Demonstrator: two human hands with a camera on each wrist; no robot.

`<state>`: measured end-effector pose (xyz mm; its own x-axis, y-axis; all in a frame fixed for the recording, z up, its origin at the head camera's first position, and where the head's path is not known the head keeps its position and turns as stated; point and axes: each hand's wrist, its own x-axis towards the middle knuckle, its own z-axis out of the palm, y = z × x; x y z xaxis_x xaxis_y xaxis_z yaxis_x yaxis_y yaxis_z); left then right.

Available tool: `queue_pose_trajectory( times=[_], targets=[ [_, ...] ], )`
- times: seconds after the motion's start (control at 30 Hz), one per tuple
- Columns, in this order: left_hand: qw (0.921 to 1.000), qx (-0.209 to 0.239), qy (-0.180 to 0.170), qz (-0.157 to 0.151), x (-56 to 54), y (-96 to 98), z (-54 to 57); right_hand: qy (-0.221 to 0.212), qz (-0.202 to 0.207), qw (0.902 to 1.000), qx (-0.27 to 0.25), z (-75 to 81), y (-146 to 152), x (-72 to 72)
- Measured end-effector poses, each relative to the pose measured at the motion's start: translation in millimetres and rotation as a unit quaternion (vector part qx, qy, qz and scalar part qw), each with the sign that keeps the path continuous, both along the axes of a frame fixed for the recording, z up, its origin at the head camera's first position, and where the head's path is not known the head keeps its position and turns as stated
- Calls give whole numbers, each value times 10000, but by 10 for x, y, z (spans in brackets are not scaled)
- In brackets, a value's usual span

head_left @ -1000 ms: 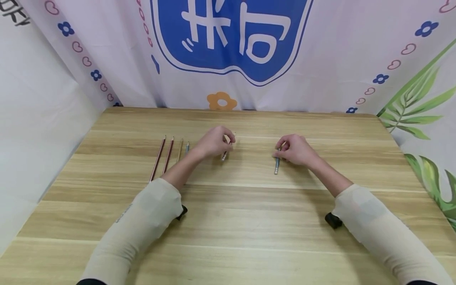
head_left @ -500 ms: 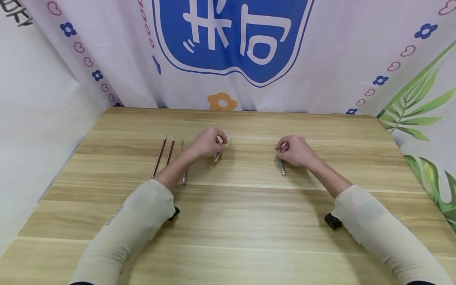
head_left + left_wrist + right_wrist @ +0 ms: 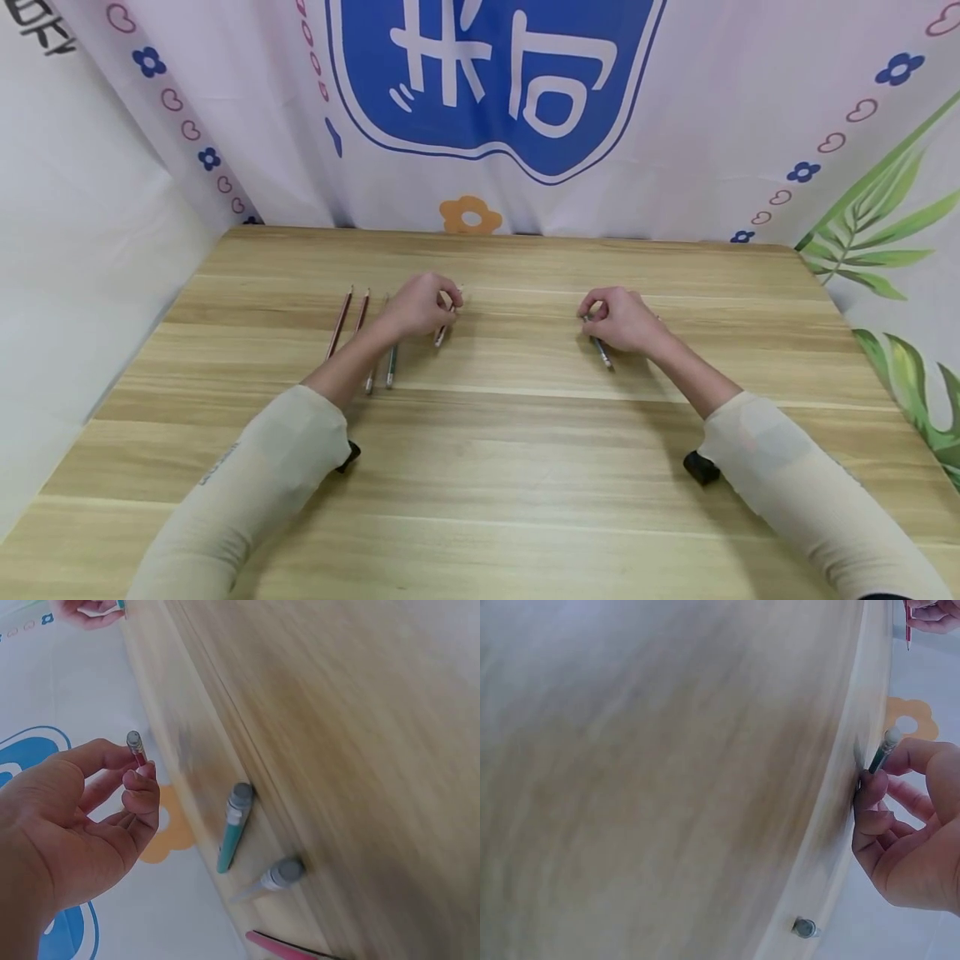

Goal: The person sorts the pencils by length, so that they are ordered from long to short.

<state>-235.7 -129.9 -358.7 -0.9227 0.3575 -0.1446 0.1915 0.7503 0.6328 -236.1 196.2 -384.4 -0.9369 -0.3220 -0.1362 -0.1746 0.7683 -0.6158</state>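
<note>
My left hand [image 3: 422, 307] pinches a dark red pencil [image 3: 441, 335] between thumb and fingers, its eraser end [image 3: 135, 741] pointing towards me. Left of it, a green pencil [image 3: 392, 367] lies on the table beside one with a pale eraser end [image 3: 370, 383]. Two red pencils [image 3: 340, 323] lie farther left, partly covered by my left forearm. On the right, my right hand [image 3: 621, 318] pinches a greenish pencil [image 3: 600, 350] with a metal-banded eraser end, tilted towards the lower right. Another pencil end [image 3: 804, 928] shows near this hand in the right wrist view; its length is hidden.
The wooden table [image 3: 510, 467] reaches back to a white printed curtain [image 3: 697, 125] with a blue emblem. A white wall covering [image 3: 82, 250] borders the left side, and a leaf-patterned one [image 3: 900, 283] stands at the right.
My left hand has moved left with the red pencil, towards the row of pencils. The right hand stays nearly in place, while its pencil's eraser end has swung to the right.
</note>
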Motion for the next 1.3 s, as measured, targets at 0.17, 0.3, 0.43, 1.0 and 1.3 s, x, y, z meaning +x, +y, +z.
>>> queue_pose_trajectory(
  times=[0.17,0.3,0.43,1.0,1.3],
  targets=[
    [10000,62,-30,-36,20,-60,-5,43,127,9999,-53,-13,-20,-14],
    [10000,31,-59,-33,39,-106,-11,8,266,9996,-106,-17,-54,-24],
    [9999,-111,-49,-21,49,-127,-8,-2,309,9994,-168,-12,-81,-25],
    [9993,-358,-77,-53,79,-220,-50,205,237,9982,-502,6,-247,-33],
    [9992,-366,-62,-134,101,-253,-43,45,280,9970,-715,7,-366,-45]
  ],
)
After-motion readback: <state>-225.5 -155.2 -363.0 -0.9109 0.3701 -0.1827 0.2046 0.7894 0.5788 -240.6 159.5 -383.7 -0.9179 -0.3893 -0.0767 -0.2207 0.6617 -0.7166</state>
